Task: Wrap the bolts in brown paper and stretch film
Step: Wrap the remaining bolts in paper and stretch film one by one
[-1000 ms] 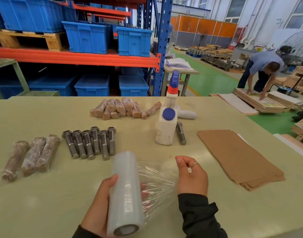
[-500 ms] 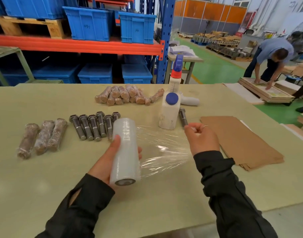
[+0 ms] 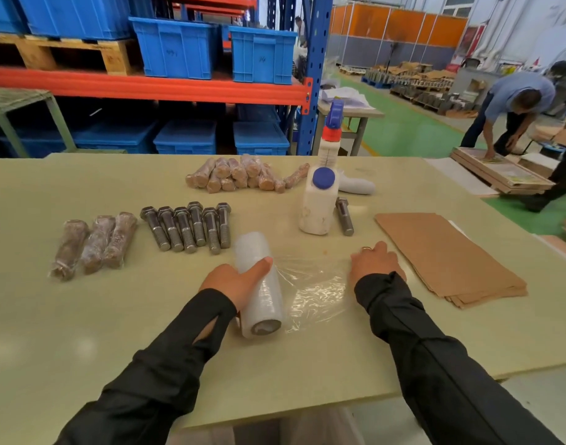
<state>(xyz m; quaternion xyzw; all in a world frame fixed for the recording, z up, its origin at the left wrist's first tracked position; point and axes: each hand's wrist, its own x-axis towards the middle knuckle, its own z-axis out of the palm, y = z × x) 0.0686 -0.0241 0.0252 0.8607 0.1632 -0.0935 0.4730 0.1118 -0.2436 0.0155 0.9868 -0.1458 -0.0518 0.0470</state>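
Head cam: left hand (image 3: 235, 284) grips the film roll (image 3: 259, 284) on the desk (image 3: 114, 332), right hand (image 3: 376, 263) holds the film sheet (image 3: 313, 284) down w/ curled fingers, prob pinching it; bare bolts (image 3: 188, 228) just beyond left hand.

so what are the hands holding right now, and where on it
The left hand grips the stretch film roll around its middle. The right hand holds down the pulled-out film sheet at its far edge on the table.
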